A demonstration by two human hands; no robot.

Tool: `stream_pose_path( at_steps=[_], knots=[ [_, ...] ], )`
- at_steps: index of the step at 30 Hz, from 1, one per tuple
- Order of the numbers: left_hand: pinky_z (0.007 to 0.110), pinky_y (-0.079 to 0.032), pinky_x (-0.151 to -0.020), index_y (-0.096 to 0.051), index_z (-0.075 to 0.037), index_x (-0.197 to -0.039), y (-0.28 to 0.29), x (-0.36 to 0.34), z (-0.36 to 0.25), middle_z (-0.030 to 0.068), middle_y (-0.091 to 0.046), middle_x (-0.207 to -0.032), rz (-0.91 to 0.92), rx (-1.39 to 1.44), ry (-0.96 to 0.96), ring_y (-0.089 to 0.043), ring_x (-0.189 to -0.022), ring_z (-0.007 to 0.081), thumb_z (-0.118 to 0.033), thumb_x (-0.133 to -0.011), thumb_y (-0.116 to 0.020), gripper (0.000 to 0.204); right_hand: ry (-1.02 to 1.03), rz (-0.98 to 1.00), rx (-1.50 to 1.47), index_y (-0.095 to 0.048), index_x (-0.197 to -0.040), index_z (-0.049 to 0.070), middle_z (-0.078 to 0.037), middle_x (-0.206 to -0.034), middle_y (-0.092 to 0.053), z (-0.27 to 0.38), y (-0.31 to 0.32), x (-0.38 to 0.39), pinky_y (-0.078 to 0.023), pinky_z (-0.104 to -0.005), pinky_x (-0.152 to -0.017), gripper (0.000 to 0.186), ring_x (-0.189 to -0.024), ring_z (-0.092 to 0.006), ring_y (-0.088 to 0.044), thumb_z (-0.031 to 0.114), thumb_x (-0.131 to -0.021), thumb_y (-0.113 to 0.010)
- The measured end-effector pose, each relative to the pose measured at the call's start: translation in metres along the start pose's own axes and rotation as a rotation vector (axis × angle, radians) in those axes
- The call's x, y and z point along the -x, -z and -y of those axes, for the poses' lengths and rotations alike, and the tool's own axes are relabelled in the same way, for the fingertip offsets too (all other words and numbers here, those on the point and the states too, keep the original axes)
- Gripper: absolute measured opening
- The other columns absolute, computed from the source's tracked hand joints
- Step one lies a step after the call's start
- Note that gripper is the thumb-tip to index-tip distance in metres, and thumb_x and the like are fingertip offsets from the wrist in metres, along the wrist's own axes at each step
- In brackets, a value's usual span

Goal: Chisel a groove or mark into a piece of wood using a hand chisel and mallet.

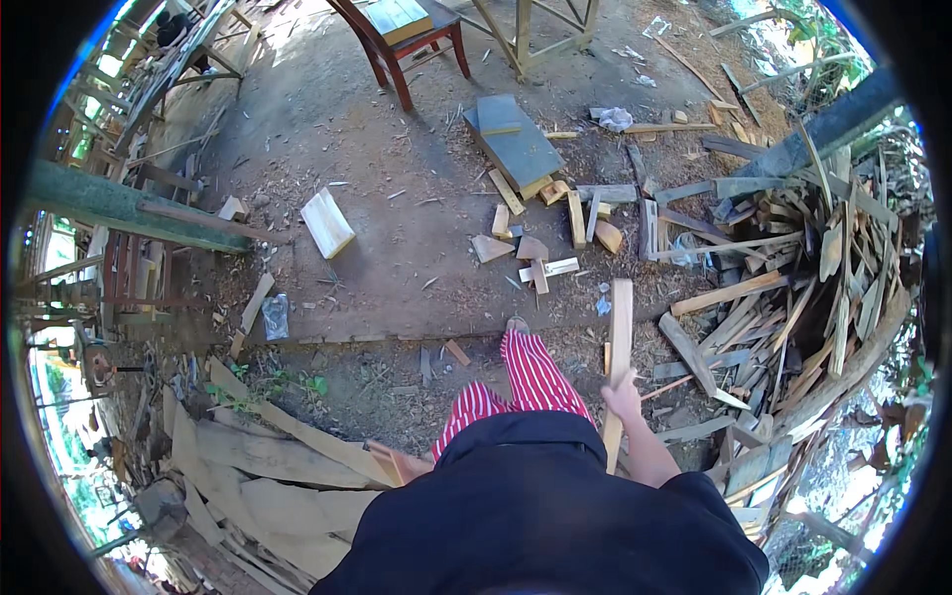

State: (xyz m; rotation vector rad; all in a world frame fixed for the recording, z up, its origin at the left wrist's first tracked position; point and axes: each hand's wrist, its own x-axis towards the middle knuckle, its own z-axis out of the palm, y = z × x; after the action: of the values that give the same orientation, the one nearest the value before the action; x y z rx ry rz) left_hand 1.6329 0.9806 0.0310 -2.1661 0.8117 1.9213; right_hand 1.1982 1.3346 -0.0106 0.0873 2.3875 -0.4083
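My right hand [623, 397] is closed around a long, pale wooden board [621, 327], which points away from me beside my right leg. On my left, next to my body, the end of a reddish-brown piece of wood [389, 460] shows. A sliver of my left hand [415, 466] appears against it; its fingers are hidden, so its grip cannot be made out. Ahead of my feet lie several cut wood offcuts [533, 248], some curved or wedge-shaped. Just beyond them rests a thick grey-faced wooden block [521, 149] with a smaller piece on top.
A heap of scrap wood [783, 317] fills the right side. Large curved planks [268, 466] lie at my lower left. A pale block [327, 223] sits on the dirt floor. Farther off stands a red-brown chair [387, 50]. Green posts [129, 203] slant in from the left.
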Motion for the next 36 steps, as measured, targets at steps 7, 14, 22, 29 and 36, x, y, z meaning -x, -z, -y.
stream_pose_path(
  at_steps=[7,14,22,29,36],
  knots=[
    [0.04,-0.053,-0.081,-0.05,-0.009,-0.127,-0.038,-0.05,-0.13,0.0131,-0.068,-0.106,-0.072,-0.579,-0.754,-0.067,-0.096,0.0283,-0.014,-0.083,-0.07,0.048,0.29,-0.157,-0.007,-0.012,-0.146,-0.008,-0.036,-0.117,-0.057,0.208,0.058,-0.119,-0.049,-0.0505,-0.091,0.095,-0.106,-0.0485,-0.059,0.034,-0.078,-0.064],
    [0.048,-0.051,-0.087,-0.052,-0.025,-0.128,-0.12,-0.038,-0.36,0.0139,-0.069,-0.111,-0.229,-1.302,-0.545,-0.065,-0.105,0.0379,-0.035,-0.082,-0.069,0.05,0.48,-0.326,-0.073,-0.029,-0.137,-0.001,-0.031,-0.111,-0.059,0.338,0.085,-0.19,-0.05,-0.0533,-0.084,0.077,-0.101,-0.0468,-0.06,0.029,-0.076,-0.065],
    [0.047,-0.052,-0.089,-0.062,-0.02,-0.119,-0.089,-0.094,-0.532,0.0133,-0.069,-0.111,-0.024,-1.518,-0.422,-0.065,-0.106,0.0349,-0.037,-0.078,-0.068,0.044,0.216,-0.068,0.072,-0.021,-0.144,-0.001,-0.029,-0.118,-0.059,0.423,0.078,-0.182,-0.051,-0.0511,-0.087,0.087,-0.103,-0.045,-0.061,0.03,-0.077,-0.067],
    [0.047,-0.054,-0.084,-0.064,-0.024,-0.116,-0.182,-0.091,-0.705,0.0131,-0.071,-0.104,-0.077,-1.979,-0.603,-0.068,-0.099,0.0325,-0.034,-0.079,-0.062,0.038,-0.121,0.182,-0.049,-0.017,-0.145,-0.001,-0.031,-0.122,-0.058,0.462,0.055,-0.181,-0.05,-0.0492,-0.092,0.092,-0.109,-0.0421,-0.061,0.031,-0.076,-0.07],
    [0.049,-0.053,-0.082,-0.062,-0.026,-0.118,-0.351,-0.106,-0.86,0.0126,-0.071,-0.102,0.082,-1.946,-0.86,-0.068,-0.096,0.0333,-0.035,-0.08,-0.065,0.039,-0.165,0.102,-0.303,-0.011,-0.147,-0.002,-0.031,-0.114,-0.063,0.42,-0.071,-0.293,-0.049,-0.0474,-0.093,0.102,-0.108,-0.0432,-0.062,0.035,-0.076,-0.075]
  ],
)
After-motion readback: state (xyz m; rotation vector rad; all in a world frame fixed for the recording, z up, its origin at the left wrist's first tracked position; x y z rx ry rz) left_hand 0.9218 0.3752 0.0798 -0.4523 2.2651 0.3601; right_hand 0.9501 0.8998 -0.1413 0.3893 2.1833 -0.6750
